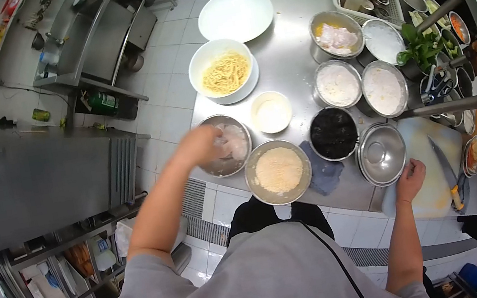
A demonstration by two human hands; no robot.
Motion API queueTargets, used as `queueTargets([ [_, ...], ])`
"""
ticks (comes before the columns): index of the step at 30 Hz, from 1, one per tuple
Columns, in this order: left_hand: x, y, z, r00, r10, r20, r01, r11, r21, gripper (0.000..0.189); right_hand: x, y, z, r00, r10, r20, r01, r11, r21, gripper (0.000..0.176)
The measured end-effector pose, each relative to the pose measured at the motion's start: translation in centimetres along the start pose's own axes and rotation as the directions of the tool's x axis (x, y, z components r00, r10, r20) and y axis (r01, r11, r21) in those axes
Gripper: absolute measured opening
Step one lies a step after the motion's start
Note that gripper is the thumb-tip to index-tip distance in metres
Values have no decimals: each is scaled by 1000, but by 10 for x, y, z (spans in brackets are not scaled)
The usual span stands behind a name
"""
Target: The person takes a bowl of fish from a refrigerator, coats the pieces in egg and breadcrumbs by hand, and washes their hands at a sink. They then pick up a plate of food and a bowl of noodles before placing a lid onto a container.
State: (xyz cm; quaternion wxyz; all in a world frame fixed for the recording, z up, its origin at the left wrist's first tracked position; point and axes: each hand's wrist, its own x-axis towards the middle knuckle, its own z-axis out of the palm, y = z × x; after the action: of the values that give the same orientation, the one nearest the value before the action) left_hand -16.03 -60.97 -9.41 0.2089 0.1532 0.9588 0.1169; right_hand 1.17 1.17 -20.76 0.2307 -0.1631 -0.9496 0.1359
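Note:
My left hand [203, 143] reaches over a steel bowl [222, 170] at the table's left edge. Pale, wet pieces that look like raw meat or fish [234, 143] lie in it, right at my fingertips. The fingers are blurred, and I cannot tell whether they grip a piece. Beside that bowl stands another with pale yellow crumbs [278, 169]. My right hand [411, 179] rests at the cutting board [432, 192] with loosely bent fingers, holding nothing visible. Close to it is a stack of steel bowls [382, 154].
A knife [443, 168] lies on the board. Noodles [226, 74] fill a white bowl near a large white plate [235, 15]. A small white bowl [271, 112], a black-filled bowl [333, 133], a blue cloth [326, 173], flour bowls [338, 83] and a bottle basket [369, 16] share the steel table.

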Motion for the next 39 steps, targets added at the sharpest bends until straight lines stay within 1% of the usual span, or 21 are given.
queueTargets([
  [3, -14, -3, 49, 994, 66, -82, -53, 987, 154, 35, 0, -7, -1, 999, 45, 9, -45, 999, -11, 18],
  [7, -20, -2, 31, 968, 153, -199, -138, 987, 88, 32, -1, -8, -2, 992, 120, 30, -121, 993, 1, 21],
  [8, -21, 1, 17, 995, -16, -102, -2, 984, -180, 27, 0, -10, -2, 991, 130, 34, -130, 991, -2, 22],
  [9, -17, 2, 6, 988, -152, 34, 152, 897, -415, 23, 1, -11, -3, 989, 142, 32, -141, 990, -4, 23],
  [10, -8, -3, 6, 990, -137, 26, 135, 902, -411, 23, 2, -10, -2, 989, 150, 16, -150, 989, -6, 23],
  [12, 15, -11, 7, 999, -40, 20, 37, 486, -873, 18, 0, -5, -1, 986, 158, 45, -157, 987, -26, 26],
  [13, 28, -1, -7, 1000, -10, 12, 16, 494, -870, 18, 0, -1, 2, 985, 174, 18, -173, 984, -34, 26],
  [17, 102, 78, -66, 982, 166, -90, -139, 315, -939, 22, -4, 9, 4, 999, 38, -35, -39, 999, -34, 30],
  [19, 146, 132, -93, 958, 221, -184, -271, 475, -837, 20, -1, 3, -1, 998, 55, -45, -56, 998, -37, 29],
  [21, 190, 192, -121, 952, 214, -218, -299, 798, -523, 23, 1, -2, -4, 997, 66, -46, -67, 997, -29, 29],
  [23, 237, 250, -122, 894, 271, -357, -401, 839, -369, 24, 2, -3, -6, 997, 67, -45, -66, 998, 8, 28],
  [24, 262, 276, -118, 889, 286, -359, -416, 832, -367, 24, 3, -2, -5, 996, 74, -57, -74, 997, -2, 28],
  [26, 313, 319, -97, 721, 487, -493, -585, 809, -55, 23, 3, 1, -5, 997, 36, -73, -34, 999, 31, 26],
  [27, 336, 335, -89, 714, 496, -495, -596, 801, -56, 23, 5, 2, -6, 996, 41, -81, -39, 999, 21, 26],
  [29, 371, 362, -72, 742, 647, -175, -605, 759, 243, 29, 4, 1, -9, 995, 88, -52, -83, 993, 85, 26],
  [30, 382, 373, -64, 784, 620, -38, -586, 758, 285, 26, 4, 0, -9, 993, 100, -61, -93, 990, 103, 26],
  [31, 390, 383, -60, 778, 628, -39, -593, 753, 285, 26, 4, 1, -8, 992, 104, -68, -97, 991, 97, 26],
  [33, 408, 397, -50, 831, 522, 193, -552, 729, 404, 19, 4, 1, -9, 991, 122, -52, -116, 987, 113, 27],
  [35, 429, 399, -33, 812, 566, 141, -571, 722, 391, 16, 6, 0, -13, 991, 127, -50, -121, 986, 116, 27],
  [38, 430, 407, -18, 844, 522, 125, -525, 751, 401, 22, 6, 0, -13, 991, 127, -39, -122, 986, 113, 27],
  [39, 432, 408, -10, 878, 443, 181, -478, 792, 380, 23, 6, 0, -12, 991, 122, -45, -116, 986, 123, 27],
])
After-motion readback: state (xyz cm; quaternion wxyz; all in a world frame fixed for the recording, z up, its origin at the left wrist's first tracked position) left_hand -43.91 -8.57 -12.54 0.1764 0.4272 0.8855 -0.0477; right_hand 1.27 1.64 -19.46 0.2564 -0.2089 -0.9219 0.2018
